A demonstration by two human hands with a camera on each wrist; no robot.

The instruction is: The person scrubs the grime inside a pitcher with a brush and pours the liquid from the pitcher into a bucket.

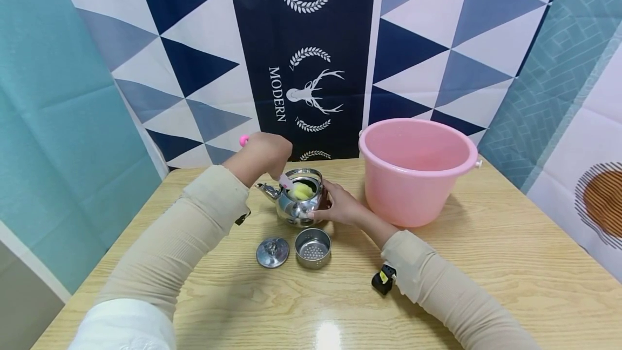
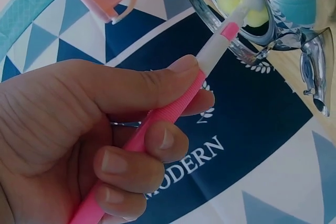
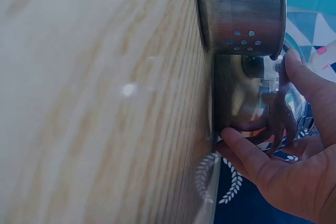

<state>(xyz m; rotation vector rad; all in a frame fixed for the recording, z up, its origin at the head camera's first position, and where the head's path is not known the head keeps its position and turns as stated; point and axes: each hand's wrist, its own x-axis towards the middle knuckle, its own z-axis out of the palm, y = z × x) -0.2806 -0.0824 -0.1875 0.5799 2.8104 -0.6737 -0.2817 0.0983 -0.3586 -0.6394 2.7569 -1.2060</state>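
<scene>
L hand [image 1: 266, 154] gripping 1 pink-and-white brush [image 2: 178, 100], its yellow head [image 1: 302, 192] down inside 1 steel kettle [image 1: 293, 214], just below & R of that hand. Next, 1 lid [image 1: 272, 253] flat on the worktop [image 1: 243, 307], nearer the cam; beside it 1 perf. strainer [image 1: 312, 261], upright. R hand [image 1: 342, 204] now: holding the kettle's R side, thumb round front. Far R, 1 pink bucket [image 1: 413, 193], apart from the kettle.

Prob. home-type rm: printed drapes [image 1: 199, 53], wood-grain table [image 1: 272, 307] w/ kettle [image 1: 293, 211]
</scene>
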